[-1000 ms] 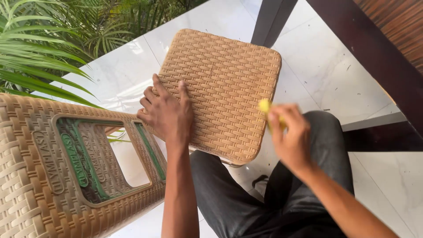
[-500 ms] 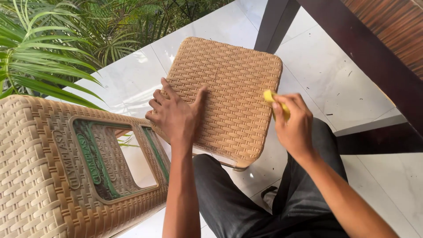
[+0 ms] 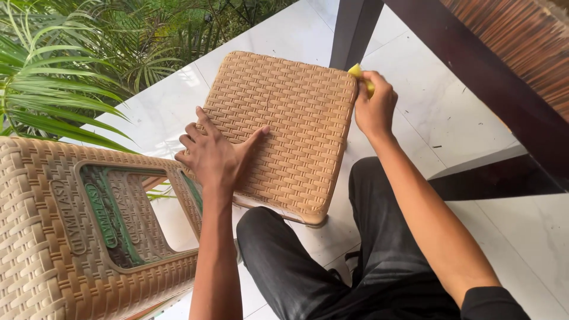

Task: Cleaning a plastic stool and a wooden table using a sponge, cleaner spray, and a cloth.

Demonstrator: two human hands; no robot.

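At 9 o'clock an overturned woven stool is seen. The left hand is laid flat, fingers spread, on the tan woven stool seat. At its 2 o'clock corner a yellow sponge is gripped by the right hand.

Bright, even daylight fills the frame. The white floor glares slightly at upper centre. Soft shadows lie under the stool and beside the dark beam. Focus is sharp throughout; palm leaves at upper left look slightly stretched.
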